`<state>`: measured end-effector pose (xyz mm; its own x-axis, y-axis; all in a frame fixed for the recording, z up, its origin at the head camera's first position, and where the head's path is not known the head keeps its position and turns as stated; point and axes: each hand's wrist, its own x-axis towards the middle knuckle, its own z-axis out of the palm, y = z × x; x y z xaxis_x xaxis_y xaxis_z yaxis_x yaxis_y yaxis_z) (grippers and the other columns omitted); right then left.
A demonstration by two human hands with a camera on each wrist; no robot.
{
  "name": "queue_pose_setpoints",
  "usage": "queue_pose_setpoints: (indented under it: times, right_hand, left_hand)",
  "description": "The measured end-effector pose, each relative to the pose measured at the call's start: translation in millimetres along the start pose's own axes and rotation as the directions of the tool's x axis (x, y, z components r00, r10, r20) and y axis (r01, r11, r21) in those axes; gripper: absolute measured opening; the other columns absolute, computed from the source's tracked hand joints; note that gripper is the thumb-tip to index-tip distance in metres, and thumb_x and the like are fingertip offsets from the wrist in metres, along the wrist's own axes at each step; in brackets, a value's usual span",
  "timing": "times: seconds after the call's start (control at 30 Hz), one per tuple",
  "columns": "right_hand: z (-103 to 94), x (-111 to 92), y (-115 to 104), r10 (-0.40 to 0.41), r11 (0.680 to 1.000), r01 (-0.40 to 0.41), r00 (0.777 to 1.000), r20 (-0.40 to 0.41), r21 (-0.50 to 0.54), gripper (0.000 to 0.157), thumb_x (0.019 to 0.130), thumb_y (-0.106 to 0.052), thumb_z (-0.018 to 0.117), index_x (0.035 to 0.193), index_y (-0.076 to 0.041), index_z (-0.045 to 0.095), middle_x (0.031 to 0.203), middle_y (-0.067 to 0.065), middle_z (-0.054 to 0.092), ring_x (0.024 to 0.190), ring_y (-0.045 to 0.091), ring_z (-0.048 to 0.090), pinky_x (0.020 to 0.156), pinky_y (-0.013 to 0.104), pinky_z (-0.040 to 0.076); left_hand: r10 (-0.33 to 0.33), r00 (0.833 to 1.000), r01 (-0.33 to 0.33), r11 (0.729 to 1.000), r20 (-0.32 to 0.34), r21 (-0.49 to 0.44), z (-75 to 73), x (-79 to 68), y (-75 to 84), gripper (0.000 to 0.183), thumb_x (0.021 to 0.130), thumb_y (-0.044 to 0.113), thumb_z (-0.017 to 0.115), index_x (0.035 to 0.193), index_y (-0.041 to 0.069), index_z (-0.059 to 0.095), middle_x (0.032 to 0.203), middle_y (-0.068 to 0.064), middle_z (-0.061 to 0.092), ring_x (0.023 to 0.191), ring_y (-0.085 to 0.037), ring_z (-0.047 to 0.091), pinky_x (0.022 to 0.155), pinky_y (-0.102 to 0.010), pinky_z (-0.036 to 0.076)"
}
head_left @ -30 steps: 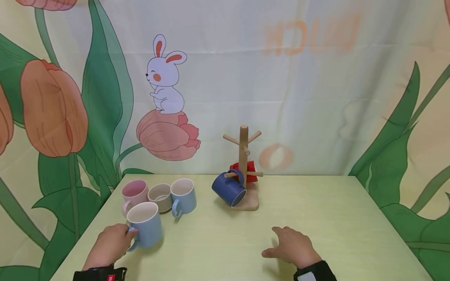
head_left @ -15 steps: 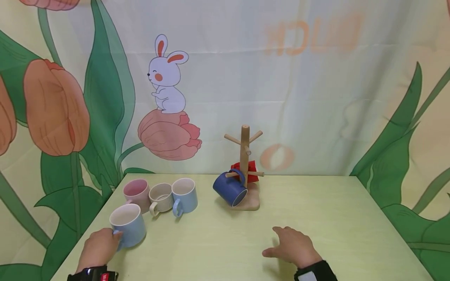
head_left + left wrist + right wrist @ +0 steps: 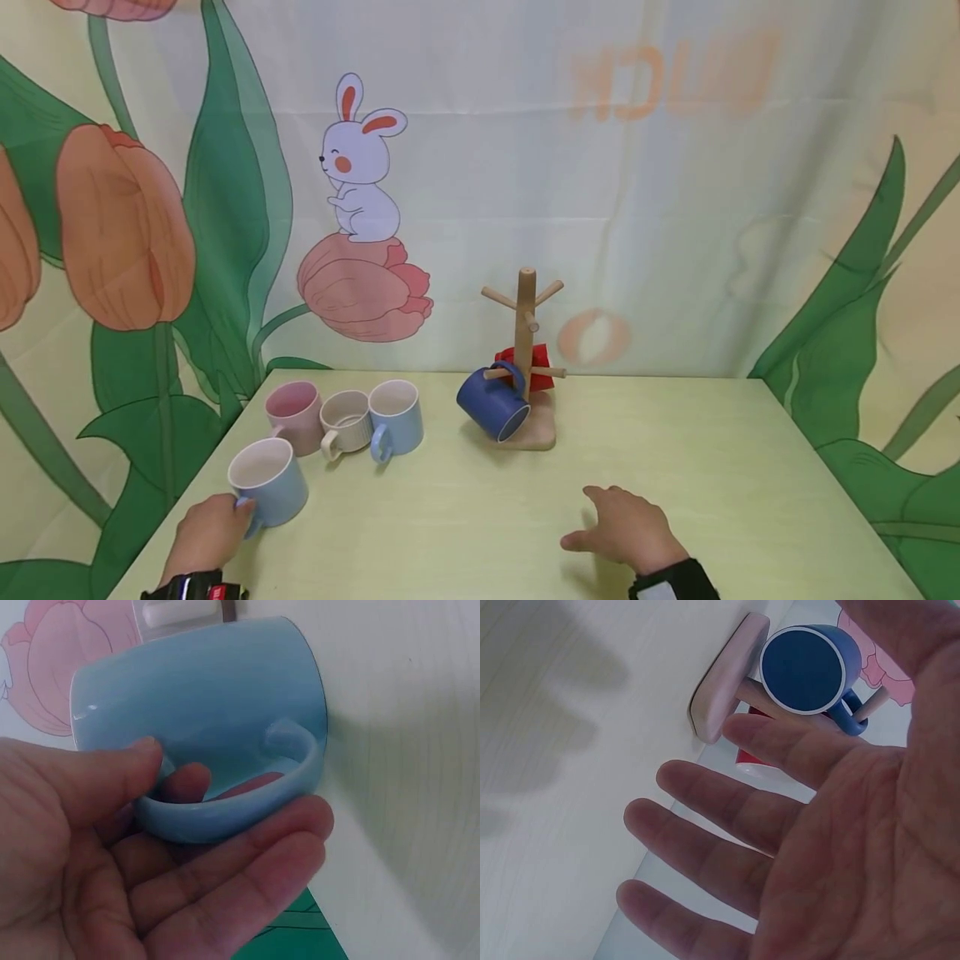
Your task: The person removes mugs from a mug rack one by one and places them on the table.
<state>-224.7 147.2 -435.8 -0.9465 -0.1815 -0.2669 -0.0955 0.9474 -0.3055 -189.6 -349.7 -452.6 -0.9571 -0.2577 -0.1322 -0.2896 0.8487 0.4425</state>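
My left hand [image 3: 207, 531] holds a light blue mug [image 3: 274, 485] by its handle, at the left front of the table. In the left wrist view the thumb lies at the upper end of the handle [image 3: 225, 814], one fingertip shows through the loop and other fingers stretch beneath it. The mug is upright, mouth up, close over or on the tabletop. My right hand [image 3: 624, 531] hovers over the table at the right, fingers spread and holding nothing. Beyond it stands a wooden mug tree [image 3: 524, 333], with a dark blue mug [image 3: 491, 406] hanging tilted from a lower peg.
Behind the held mug stand a pink mug [image 3: 298, 429], a cream ribbed mug [image 3: 348, 427] and another light blue mug [image 3: 397, 412], side by side. Something red [image 3: 542, 360] shows behind the mug tree's post. A printed curtain [image 3: 675, 208] hangs at the table's back edge.
My left hand has moved the light blue mug left and slightly toward me, away from the other mugs; it moves only slightly in the last half second. The right hand stays put.
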Motion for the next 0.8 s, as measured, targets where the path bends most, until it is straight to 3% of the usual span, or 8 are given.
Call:
queue_pose_setpoints:
  times: [0.2, 0.43, 0.57, 0.67, 0.8]
  right_hand:
    - [0.4, -1.1, 1.7, -0.014, 1.0, 0.014, 1.0, -0.012, 0.01, 0.081, 0.072, -0.054, 0.082, 0.131, -0.004, 0.06, 0.12, 0.019, 0.064, 0.112, 0.039, 0.06, 0.088, 0.059, 0.047]
    - [1.1, -2.5, 3.1, -0.024, 1.0, 0.024, 0.999, -0.03, 0.015, 0.08, 0.072, -0.053, 0.083, 0.13, -0.003, 0.061, 0.119, 0.018, 0.064, 0.111, 0.039, 0.06, 0.087, 0.059, 0.048]
    - [2.2, -2.4, 4.1, -0.027, 0.999, 0.027, 0.999, -0.032, 0.019, 0.081, 0.072, -0.054, 0.083, 0.13, -0.003, 0.061, 0.119, 0.018, 0.065, 0.11, 0.039, 0.06, 0.087, 0.059, 0.048]
    - [2.8, -1.8, 4.8, -0.028, 0.999, 0.028, 0.999, -0.032, 0.017, 0.081, 0.071, -0.054, 0.082, 0.13, -0.003, 0.061, 0.119, 0.018, 0.065, 0.11, 0.039, 0.06, 0.087, 0.059, 0.048]
    - [3.1, -0.9, 5.5, -0.026, 1.0, 0.026, 0.999, -0.029, 0.015, 0.081, 0.071, -0.055, 0.082, 0.13, -0.003, 0.061, 0.119, 0.018, 0.065, 0.109, 0.038, 0.061, 0.086, 0.059, 0.048]
  left_hand:
    - [-0.016, 1.0, 0.016, 1.0, 0.019, 0.016, -1.7, 0.1, 3.2, 0.032, 0.1, 0.015, 0.046, 0.083, -0.011, 0.055, 0.069, -0.011, 0.05, 0.066, -0.027, 0.05, 0.06, -0.039, 0.043]
    - [-0.007, 1.0, 0.007, 1.0, -0.013, 0.026, 0.3, -2.8, 3.9, 0.035, 0.098, 0.02, 0.051, 0.08, -0.01, 0.056, 0.067, -0.01, 0.049, 0.063, -0.026, 0.049, 0.056, -0.036, 0.04]
    - [-0.054, 0.999, 0.054, 0.997, 0.003, 0.046, -1.9, -6.4, 6.6, 0.04, 0.098, 0.028, 0.053, 0.079, -0.008, 0.057, 0.068, -0.011, 0.05, 0.064, -0.028, 0.05, 0.056, -0.04, 0.042]
    - [-0.104, 0.994, 0.105, 0.992, -0.019, 0.076, -6.1, -8.9, 11.6, 0.044, 0.097, 0.031, 0.057, 0.083, -0.011, 0.057, 0.068, -0.013, 0.053, 0.065, -0.03, 0.053, 0.055, -0.043, 0.046]
    - [-0.109, 0.99, 0.119, 0.987, -0.093, 0.11, -12.5, -12.7, 19.8, 0.05, 0.095, 0.033, 0.061, 0.088, -0.016, 0.055, 0.068, -0.016, 0.055, 0.065, -0.032, 0.055, 0.055, -0.045, 0.048]
